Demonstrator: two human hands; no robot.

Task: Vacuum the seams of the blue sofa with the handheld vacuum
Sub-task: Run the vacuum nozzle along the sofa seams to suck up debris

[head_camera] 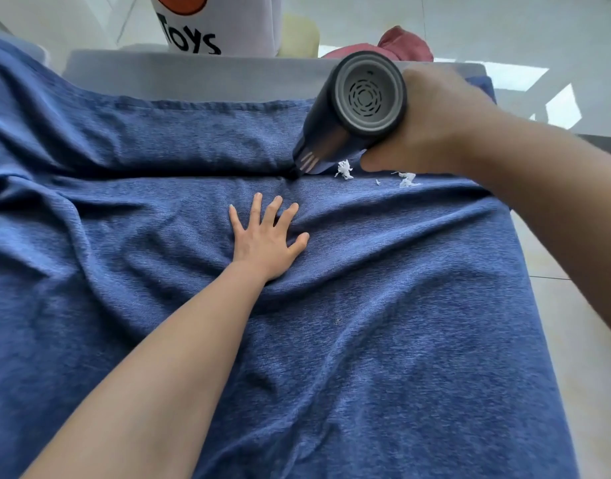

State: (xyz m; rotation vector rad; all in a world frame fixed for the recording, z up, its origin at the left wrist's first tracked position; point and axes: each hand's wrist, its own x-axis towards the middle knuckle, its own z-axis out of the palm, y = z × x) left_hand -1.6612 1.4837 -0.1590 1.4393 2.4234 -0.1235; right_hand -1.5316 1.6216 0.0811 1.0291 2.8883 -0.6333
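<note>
Head view: the right hand [435, 122] has its fingers wrapped round the dark cylindrical handheld vacuum [352, 112], whose narrow nozzle is pressed into the seam [193, 176] between the back and seat of the blue fabric-covered sofa [366, 340]. The left hand [266, 243] lies flat with fingers spread, pressing the seat cloth just in front of the nozzle. The seam pass looks under way; next the nozzle likely needs to travel right to the white paper-like scraps [345, 169] lying along the seam. No container with visible contents; a white bag printed "Toys" [207, 25] stands behind the sofa, contents hidden
</note>
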